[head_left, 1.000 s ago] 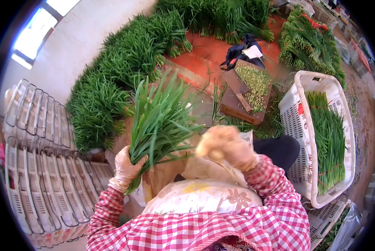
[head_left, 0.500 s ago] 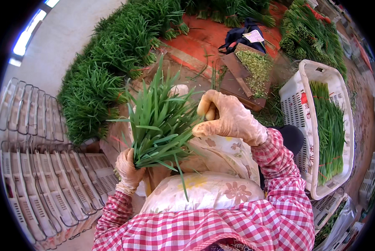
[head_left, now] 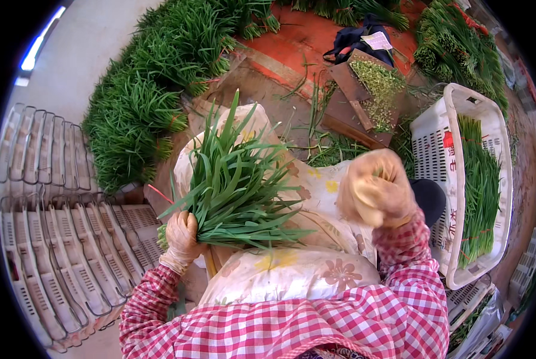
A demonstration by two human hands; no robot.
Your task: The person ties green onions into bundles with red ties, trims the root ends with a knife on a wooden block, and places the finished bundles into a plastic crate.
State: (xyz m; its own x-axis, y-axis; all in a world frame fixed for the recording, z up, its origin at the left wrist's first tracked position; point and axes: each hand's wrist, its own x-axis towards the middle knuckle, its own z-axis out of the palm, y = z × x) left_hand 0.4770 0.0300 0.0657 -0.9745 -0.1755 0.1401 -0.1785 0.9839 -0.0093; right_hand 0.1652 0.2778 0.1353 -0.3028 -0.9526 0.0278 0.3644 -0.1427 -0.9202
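My gloved left hand (head_left: 182, 239) is closed round the base of a bunch of garlic chives (head_left: 232, 185). The green leaves fan out to the right and away, over my lap. A thin red strand (head_left: 160, 194) sticks out beside that hand, and the pale cut ends show just left of it. My gloved right hand (head_left: 376, 188) is raised right of the bunch, apart from it, with its fingers curled in. It is somewhat blurred, and whatever lies inside the fingers is too small or hidden to name.
A white plastic crate (head_left: 450, 239) holding tied chives stands at my right. Tied bunches (head_left: 160, 90) are piled far left. Ahead lies a wooden board (head_left: 348, 87) with chopped green bits (head_left: 380, 90) and a dark bag (head_left: 354, 37). Stacked crates (head_left: 70, 257) stand at left.
My right hand has moved right and toward me, away from the leaves, and its fingers have curled in. The bunch tilts lower to the right in my left hand. The view has shifted slightly.
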